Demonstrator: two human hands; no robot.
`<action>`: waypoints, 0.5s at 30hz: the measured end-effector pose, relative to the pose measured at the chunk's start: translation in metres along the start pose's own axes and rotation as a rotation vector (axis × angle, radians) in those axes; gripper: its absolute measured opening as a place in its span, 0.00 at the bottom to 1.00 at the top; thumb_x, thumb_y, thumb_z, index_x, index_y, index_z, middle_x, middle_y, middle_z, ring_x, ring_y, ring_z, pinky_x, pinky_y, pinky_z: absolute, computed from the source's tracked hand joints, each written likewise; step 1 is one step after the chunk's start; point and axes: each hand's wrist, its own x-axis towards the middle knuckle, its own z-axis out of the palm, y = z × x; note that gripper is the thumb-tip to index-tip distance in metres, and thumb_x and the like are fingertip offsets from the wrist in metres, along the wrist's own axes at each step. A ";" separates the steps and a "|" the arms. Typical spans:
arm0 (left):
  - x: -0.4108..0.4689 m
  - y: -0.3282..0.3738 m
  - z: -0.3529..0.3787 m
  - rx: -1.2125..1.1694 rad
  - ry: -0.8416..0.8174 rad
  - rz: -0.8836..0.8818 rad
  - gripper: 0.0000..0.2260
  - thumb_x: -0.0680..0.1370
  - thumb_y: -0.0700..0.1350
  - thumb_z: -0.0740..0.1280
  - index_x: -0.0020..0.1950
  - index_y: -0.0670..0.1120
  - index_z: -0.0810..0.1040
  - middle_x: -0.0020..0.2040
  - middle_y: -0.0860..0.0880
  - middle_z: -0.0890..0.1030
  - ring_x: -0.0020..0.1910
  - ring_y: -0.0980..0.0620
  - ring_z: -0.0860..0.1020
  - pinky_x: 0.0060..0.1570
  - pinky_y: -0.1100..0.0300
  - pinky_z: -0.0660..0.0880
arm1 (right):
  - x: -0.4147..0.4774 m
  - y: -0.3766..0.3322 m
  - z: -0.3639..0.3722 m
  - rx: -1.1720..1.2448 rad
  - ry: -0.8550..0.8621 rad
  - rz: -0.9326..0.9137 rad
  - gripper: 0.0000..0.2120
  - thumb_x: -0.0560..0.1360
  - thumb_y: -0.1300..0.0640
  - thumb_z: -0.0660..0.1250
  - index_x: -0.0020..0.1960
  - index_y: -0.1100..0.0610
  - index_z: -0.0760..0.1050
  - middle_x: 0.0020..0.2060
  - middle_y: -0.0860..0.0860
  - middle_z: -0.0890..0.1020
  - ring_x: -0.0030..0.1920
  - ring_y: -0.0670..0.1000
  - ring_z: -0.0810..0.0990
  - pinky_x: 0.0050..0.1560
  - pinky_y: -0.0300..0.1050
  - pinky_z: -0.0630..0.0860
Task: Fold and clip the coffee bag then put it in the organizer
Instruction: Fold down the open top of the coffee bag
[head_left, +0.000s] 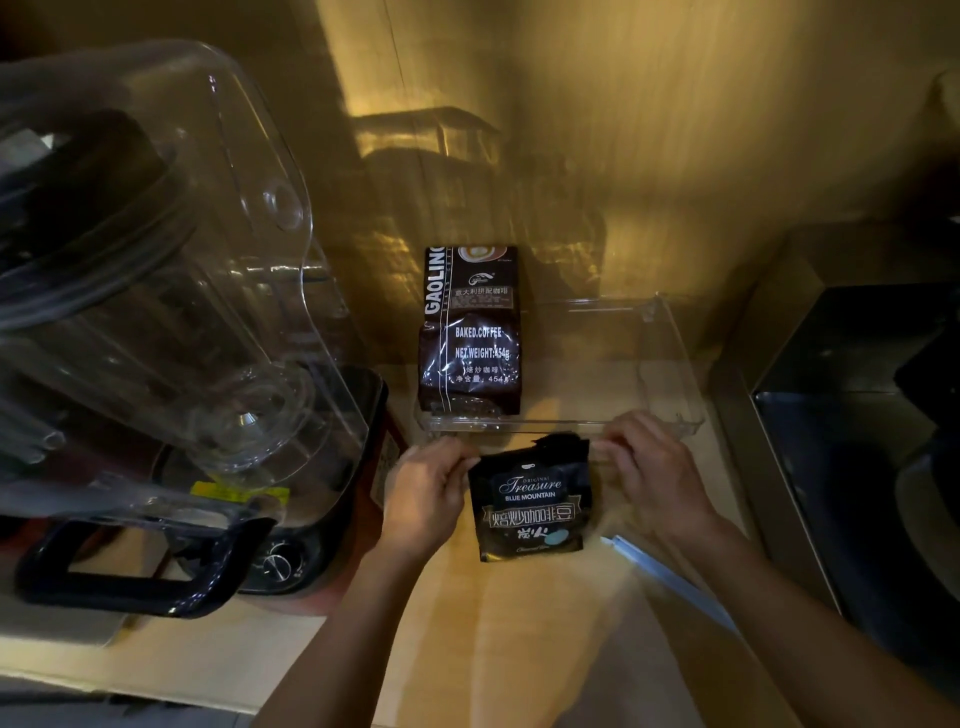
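I have the small black coffee bag (532, 504) lying flat on the wooden counter (519, 649), just in front of the clear organizer (680, 395). My left hand (423, 493) pinches the bag's upper left corner, fingers curled over the edge. My right hand (657, 475) is at the upper right corner, but whether its fingertips grip the bag or only touch it I cannot tell — the fingers hide the contact. The top of the bag looks crumpled and dark; I cannot make out a fold there.

Inside the organizer a taller brown coffee bag (470, 332) stands on the left side against the wall. A pale blue clip (670, 577) lies on the counter under my right forearm, partly blurred. To my left sits a blender (156, 312), its jug cut off by the frame — the dim light swallows the right side.
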 end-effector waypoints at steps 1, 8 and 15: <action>0.002 0.001 0.000 0.000 -0.012 0.003 0.04 0.73 0.39 0.65 0.42 0.45 0.78 0.38 0.47 0.82 0.37 0.53 0.77 0.38 0.57 0.69 | 0.001 -0.002 -0.001 0.043 0.006 0.027 0.07 0.69 0.63 0.71 0.45 0.62 0.74 0.40 0.55 0.76 0.39 0.54 0.75 0.38 0.45 0.70; 0.003 0.004 0.001 0.032 -0.007 0.002 0.04 0.74 0.41 0.64 0.44 0.46 0.78 0.41 0.49 0.82 0.42 0.50 0.76 0.43 0.56 0.61 | -0.003 -0.012 0.009 0.080 -0.083 -0.037 0.06 0.69 0.69 0.69 0.45 0.63 0.79 0.41 0.59 0.82 0.45 0.59 0.79 0.47 0.54 0.72; 0.014 0.039 0.018 0.263 -0.154 0.222 0.05 0.69 0.39 0.71 0.43 0.45 0.79 0.37 0.46 0.81 0.38 0.46 0.78 0.42 0.55 0.69 | 0.002 -0.018 0.012 0.034 -0.094 -0.118 0.04 0.69 0.63 0.66 0.39 0.63 0.79 0.34 0.57 0.83 0.38 0.58 0.80 0.44 0.52 0.72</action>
